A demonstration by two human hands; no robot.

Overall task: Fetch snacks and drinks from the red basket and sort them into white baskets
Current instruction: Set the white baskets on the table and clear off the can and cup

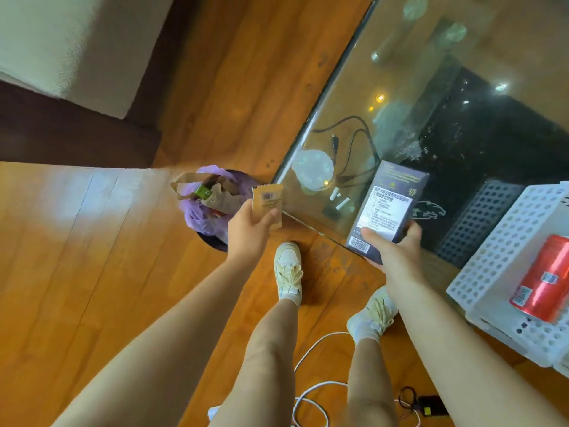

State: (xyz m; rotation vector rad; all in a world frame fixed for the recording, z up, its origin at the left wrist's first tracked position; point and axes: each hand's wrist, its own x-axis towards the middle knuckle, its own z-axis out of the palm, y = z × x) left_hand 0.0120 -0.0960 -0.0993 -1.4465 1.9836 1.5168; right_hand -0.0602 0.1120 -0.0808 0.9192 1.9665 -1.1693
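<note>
Taking the glass-topped counter (400, 87) as the landmark: well off its left edge, on the wooden floor (77, 272), stands a small round bin lined with a purple plastic bag (204, 208), stuffed with brown paper. Just off the counter's near-left corner, the person's left hand (249, 232) pinches a small flat orange foil sachet (267, 204) by its lower edge, fingers (271, 217) closed on it. The sachet looks light, soft and crinkly; an edge pinch should do, though foil may slip. Over the counter's near edge, the right hand (397, 251) grips a tall dark cardboard box with a white printed label (388, 211) at its bottom end, thumb across the front. The box appears stiff and light, best held across its narrow sides. On the counter's right end sits a white perforated plastic basket (492, 257) holding a red drink can (545, 278) lying on its side. The red basket is out of view.
</note>
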